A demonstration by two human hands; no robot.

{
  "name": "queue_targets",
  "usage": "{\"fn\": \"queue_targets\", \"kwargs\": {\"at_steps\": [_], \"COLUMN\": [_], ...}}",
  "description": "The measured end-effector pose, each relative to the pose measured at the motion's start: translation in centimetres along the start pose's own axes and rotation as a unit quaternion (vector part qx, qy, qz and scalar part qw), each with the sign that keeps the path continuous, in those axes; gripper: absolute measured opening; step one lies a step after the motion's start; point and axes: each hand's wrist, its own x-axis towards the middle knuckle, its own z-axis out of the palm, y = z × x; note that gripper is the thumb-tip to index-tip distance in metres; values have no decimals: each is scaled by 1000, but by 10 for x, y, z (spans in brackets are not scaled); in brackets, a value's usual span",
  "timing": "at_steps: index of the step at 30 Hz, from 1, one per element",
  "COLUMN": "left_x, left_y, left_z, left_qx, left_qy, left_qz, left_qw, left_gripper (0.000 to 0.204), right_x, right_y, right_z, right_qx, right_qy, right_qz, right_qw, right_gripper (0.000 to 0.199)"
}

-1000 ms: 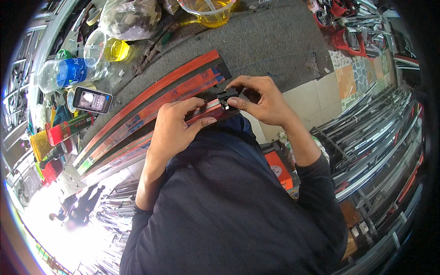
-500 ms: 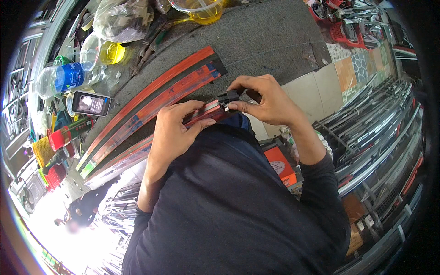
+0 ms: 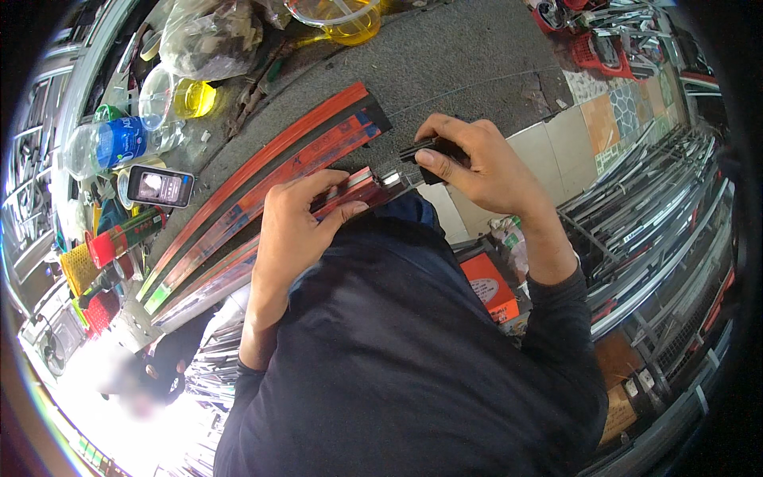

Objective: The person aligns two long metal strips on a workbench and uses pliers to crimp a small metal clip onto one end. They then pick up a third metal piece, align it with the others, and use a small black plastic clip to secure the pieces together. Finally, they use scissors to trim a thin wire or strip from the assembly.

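My left hand is closed round a long red-covered metal profile that runs down to the lower left. A short bright metal piece shows at the profile's right end. My right hand pinches a black block-shaped part between thumb and fingers, just apart from that end. Part of the black piece is hidden by the fingers. Two more red-covered strips lie side by side on the dark work surface beyond my left hand.
At the left stand a blue-labelled plastic bottle, a phone and a red-capped can. A bowl of yellow liquid sits at the far side. Racked metal profiles fill the right; an orange box is beside my body.
My right hand has drawn the black part away to the right from the profile's end, baring the bright metal piece. My left hand keeps its hold, shifted slightly left.
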Motion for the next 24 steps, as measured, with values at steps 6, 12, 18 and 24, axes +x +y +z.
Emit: {"fn": "queue_targets", "kwargs": {"at_steps": [6, 12, 18, 24], "left_x": [-1, -3, -4, -3], "left_y": [-1, -2, 1, -4], "left_z": [-2, -2, -4, 2], "left_qx": [10, 27, 11, 23], "left_qy": [-31, -9, -9, -4], "left_qz": [-30, 10, -7, 21], "left_qw": [999, 1000, 1000, 1000], "left_gripper": [46, 40, 42, 40], "right_x": [16, 21, 29, 26], "right_y": [-6, -8, 2, 12], "right_z": [4, 17, 24, 27], "right_qx": [80, 176, 48, 98], "right_qy": [-61, -76, -29, -9], "right_qz": [-32, 11, -65, -40], "right_qw": [994, 981, 996, 994], "right_gripper": [36, 36, 42, 34]}}
